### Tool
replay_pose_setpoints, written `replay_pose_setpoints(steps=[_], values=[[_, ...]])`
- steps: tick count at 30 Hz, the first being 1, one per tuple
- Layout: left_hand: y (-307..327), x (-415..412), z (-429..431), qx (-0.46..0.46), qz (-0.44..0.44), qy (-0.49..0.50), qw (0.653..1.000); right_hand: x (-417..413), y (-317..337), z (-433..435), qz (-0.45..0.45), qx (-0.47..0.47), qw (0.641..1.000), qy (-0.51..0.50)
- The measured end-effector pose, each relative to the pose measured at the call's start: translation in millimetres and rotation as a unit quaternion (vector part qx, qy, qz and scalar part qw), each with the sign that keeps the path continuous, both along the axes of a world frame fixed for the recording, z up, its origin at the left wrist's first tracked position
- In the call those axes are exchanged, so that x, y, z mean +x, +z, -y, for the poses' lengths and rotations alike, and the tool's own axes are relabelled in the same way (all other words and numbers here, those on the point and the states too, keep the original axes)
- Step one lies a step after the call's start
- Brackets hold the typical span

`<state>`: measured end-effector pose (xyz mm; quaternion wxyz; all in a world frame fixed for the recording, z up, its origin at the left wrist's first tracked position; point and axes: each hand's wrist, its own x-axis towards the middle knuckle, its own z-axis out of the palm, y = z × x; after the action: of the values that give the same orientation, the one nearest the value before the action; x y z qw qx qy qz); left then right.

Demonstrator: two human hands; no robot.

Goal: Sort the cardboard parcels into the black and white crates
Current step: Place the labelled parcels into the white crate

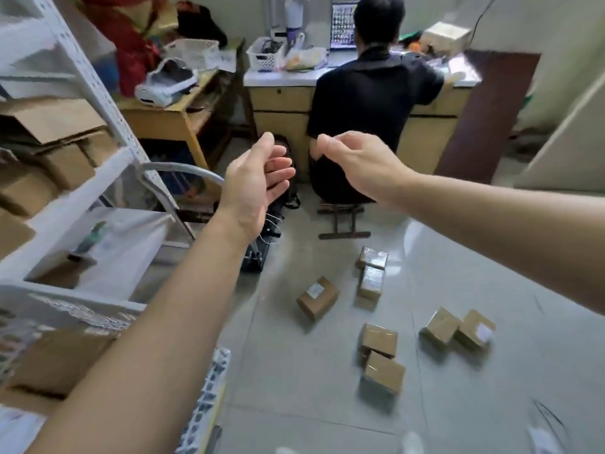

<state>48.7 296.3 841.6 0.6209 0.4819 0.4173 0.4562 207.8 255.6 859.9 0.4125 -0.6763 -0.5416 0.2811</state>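
Note:
Several small taped cardboard parcels lie on the grey floor: one with a white label [317,298], a pair end to end [371,273], a stacked pair [381,357] and two side by side [458,327]. My left hand [253,185] and my right hand [357,165] are both raised in front of me, well above the parcels, fingers loosely spread and holding nothing. A white lattice crate [209,401] with cardboard inside shows at the lower left, partly behind my left forearm. No black crate is in view.
A white metal shelf rack [108,93] with cardboard boxes fills the left side. A person in black [373,93] sits on a small stool at a desk straight ahead. A dark bag [262,253] lies on the floor by the rack.

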Motion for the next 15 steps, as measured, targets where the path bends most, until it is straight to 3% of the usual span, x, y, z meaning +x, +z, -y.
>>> replay_pose_setpoints(steps=[6, 15], values=[[-43, 98, 26, -0.061, -0.020, -0.015, 0.998, 93, -36, 32, -0.021, -0.058, 0.998, -0.021], [-116, 163, 48, -0.172, 0.004, 0.075, 0.982, 157, -92, 23, -0.042, -0.124, 0.991, 0.019]])
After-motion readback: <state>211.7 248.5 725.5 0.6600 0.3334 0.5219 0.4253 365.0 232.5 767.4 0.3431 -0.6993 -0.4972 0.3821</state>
